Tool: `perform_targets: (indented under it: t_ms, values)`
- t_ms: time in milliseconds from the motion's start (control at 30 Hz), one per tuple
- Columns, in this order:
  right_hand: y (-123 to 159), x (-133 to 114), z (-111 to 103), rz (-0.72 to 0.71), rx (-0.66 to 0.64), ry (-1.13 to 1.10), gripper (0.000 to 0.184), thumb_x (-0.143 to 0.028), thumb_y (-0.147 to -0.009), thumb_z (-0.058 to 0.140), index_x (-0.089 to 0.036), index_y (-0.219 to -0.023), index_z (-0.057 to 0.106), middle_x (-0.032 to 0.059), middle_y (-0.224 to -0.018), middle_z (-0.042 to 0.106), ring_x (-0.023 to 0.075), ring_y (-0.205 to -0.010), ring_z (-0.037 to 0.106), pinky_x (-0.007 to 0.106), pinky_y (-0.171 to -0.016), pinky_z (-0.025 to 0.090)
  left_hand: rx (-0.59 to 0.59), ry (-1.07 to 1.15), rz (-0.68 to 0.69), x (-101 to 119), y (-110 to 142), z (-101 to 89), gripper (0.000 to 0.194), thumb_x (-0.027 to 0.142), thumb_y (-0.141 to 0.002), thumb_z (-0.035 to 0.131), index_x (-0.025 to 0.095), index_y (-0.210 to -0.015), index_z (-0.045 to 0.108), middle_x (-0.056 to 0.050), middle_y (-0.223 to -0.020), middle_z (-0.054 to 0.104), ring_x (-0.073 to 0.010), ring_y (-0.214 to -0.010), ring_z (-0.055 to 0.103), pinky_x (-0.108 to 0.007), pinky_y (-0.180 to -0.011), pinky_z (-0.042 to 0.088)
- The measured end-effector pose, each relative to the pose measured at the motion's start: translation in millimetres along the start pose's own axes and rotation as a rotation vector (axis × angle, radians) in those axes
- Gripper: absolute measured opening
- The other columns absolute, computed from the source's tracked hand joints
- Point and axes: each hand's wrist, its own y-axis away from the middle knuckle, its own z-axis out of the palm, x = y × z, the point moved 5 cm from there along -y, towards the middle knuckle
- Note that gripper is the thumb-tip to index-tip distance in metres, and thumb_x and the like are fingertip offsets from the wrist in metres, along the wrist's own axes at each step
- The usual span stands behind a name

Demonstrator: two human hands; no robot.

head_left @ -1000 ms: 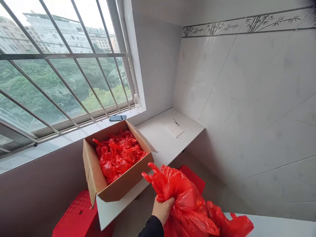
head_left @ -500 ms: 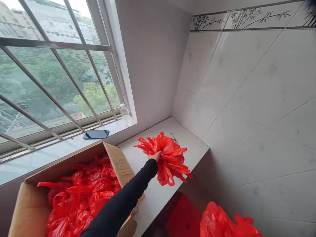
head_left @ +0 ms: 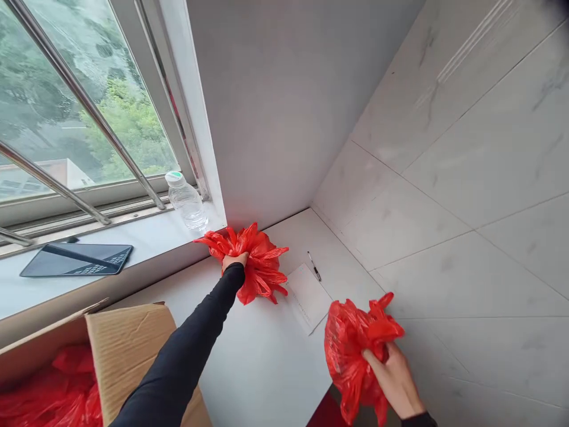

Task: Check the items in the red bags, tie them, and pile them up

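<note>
My left hand (head_left: 234, 261) reaches far out in a black sleeve and is closed on a bunch of red plastic bags (head_left: 253, 264), which rests on the white counter (head_left: 258, 356) near the wall under the window sill. My right hand (head_left: 393, 379) at the lower right is closed on a second bunch of red plastic bags (head_left: 355, 344), held above the counter's right edge. A white sheet of paper (head_left: 309, 295) with a pen (head_left: 313, 266) beside it lies between the two bunches.
An open cardboard box (head_left: 128, 344) with more red bags (head_left: 48, 391) stands at the lower left on the counter. On the window sill sit a clear water bottle (head_left: 186, 201) and a dark phone (head_left: 77, 259). Tiled walls close off the back and right.
My left hand carried its bunch further toward the wall and set it down on the counter. My right hand came up into view with the second bunch. The view moved closer to the corner.
</note>
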Motion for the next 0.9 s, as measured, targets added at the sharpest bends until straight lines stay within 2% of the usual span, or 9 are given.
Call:
perform_targets:
  t_ms: [133, 267, 367, 467, 533, 633, 700, 767, 900]
  values:
    - [-117.8, -81.3, 28.8, -0.111, 0.001, 0.033, 0.027, -0.034, -0.084, 0.057, -0.019, -0.105, 0.064, 0.009, -0.099, 0.074, 0.0292, -0.096, 0.069, 0.036, -0.082, 0.051, -0.014, -0.054, -0.032, -17.0, -27.8, -1.5, 0.034, 0.035, -0.094, 0.064, 0.016, -0.122, 0.06, -0.01, -0.121, 0.063, -0.0234, -0.105, 0.065, -0.043, -0.088, 0.056]
    - [-218.2, -147.3, 81.2, -0.192, 0.002, 0.064, 0.031, -0.031, -0.086, 0.066, -0.017, -0.113, 0.063, 0.009, -0.103, 0.071, 0.0256, -0.097, 0.067, 0.041, -0.088, 0.051, -0.016, -0.106, -0.043, -29.6, -40.3, 2.3, 0.032, 0.034, -0.093, 0.066, 0.016, -0.119, 0.062, -0.009, -0.12, 0.064, -0.0239, -0.107, 0.064, -0.044, -0.09, 0.055]
    - [-266.1, -183.6, 115.5, -0.244, -0.013, 0.056, 0.033, -0.038, -0.092, 0.065, -0.016, -0.117, 0.062, 0.0081, -0.113, 0.067, 0.0234, -0.103, 0.065, 0.046, -0.094, 0.051, -0.005, -0.139, -0.059, -34.6, -45.1, 10.2, 0.032, 0.034, -0.092, 0.067, 0.016, -0.118, 0.063, -0.009, -0.12, 0.064, -0.0244, -0.108, 0.064, -0.045, -0.092, 0.054]
    - [-287.8, -205.4, 131.7, -0.311, -0.019, 0.019, 0.04, -0.034, -0.089, 0.069, -0.016, -0.124, 0.06, 0.0113, -0.13, 0.061, 0.0276, -0.122, 0.057, 0.051, -0.106, 0.043, -0.005, -0.144, -0.072, -34.7, -48.4, 24.1, 0.031, 0.035, -0.093, 0.066, 0.016, -0.117, 0.063, -0.009, -0.12, 0.064, -0.0243, -0.108, 0.064, -0.045, -0.093, 0.054]
    - [-284.3, -204.2, 134.1, -0.334, 0.002, -0.014, 0.048, -0.033, -0.089, 0.065, -0.015, -0.133, 0.055, 0.0138, -0.141, 0.054, 0.0286, -0.135, 0.046, 0.049, -0.114, 0.035, -0.015, -0.127, -0.072, -31.5, -49.7, 37.3, 0.031, 0.036, -0.093, 0.065, 0.016, -0.117, 0.063, -0.009, -0.119, 0.065, -0.0238, -0.107, 0.064, -0.045, -0.092, 0.054]
    - [-245.4, -171.3, 136.6, -0.303, 0.034, -0.06, 0.053, -0.035, -0.095, 0.048, -0.016, -0.144, 0.043, 0.0137, -0.15, 0.047, 0.0242, -0.14, 0.042, 0.042, -0.116, 0.035, -0.03, -0.087, -0.083, -23.0, -49.6, 62.2, 0.032, 0.037, -0.093, 0.065, 0.016, -0.118, 0.063, -0.009, -0.119, 0.065, -0.0239, -0.107, 0.065, -0.045, -0.092, 0.054]
    - [-198.0, -131.9, 142.5, -0.241, 0.018, -0.074, 0.052, -0.034, -0.096, 0.042, -0.015, -0.145, 0.041, 0.0149, -0.148, 0.049, 0.0239, -0.136, 0.049, 0.042, -0.114, 0.04, -0.044, -0.048, -0.087, -14.6, -48.5, 81.1, 0.033, 0.037, -0.093, 0.065, 0.017, -0.119, 0.062, -0.009, -0.12, 0.065, -0.0242, -0.108, 0.064, -0.044, -0.091, 0.055]
    - [-139.6, -86.8, 150.3, -0.169, -0.033, -0.074, 0.048, -0.032, -0.095, 0.039, -0.015, -0.139, 0.049, 0.0162, -0.141, 0.057, 0.0251, -0.128, 0.057, 0.042, -0.108, 0.048, -0.066, -0.004, -0.077, -4.3, -47.5, 100.1, 0.033, 0.036, -0.093, 0.066, 0.017, -0.12, 0.062, -0.009, -0.12, 0.064, -0.0241, -0.108, 0.064, -0.043, -0.091, 0.055]
    - [-23.1, -15.3, 151.5, -0.059, -0.127, -0.062, 0.029, -0.034, -0.093, 0.057, -0.021, -0.118, 0.065, 0.0116, -0.119, 0.07, 0.0248, -0.106, 0.069, 0.039, -0.09, 0.059, -0.106, 0.063, -0.034, 16.0, -46.6, 127.5, 0.034, 0.036, -0.093, 0.066, 0.017, -0.121, 0.062, -0.009, -0.12, 0.064, -0.024, -0.107, 0.065, -0.043, -0.09, 0.055]
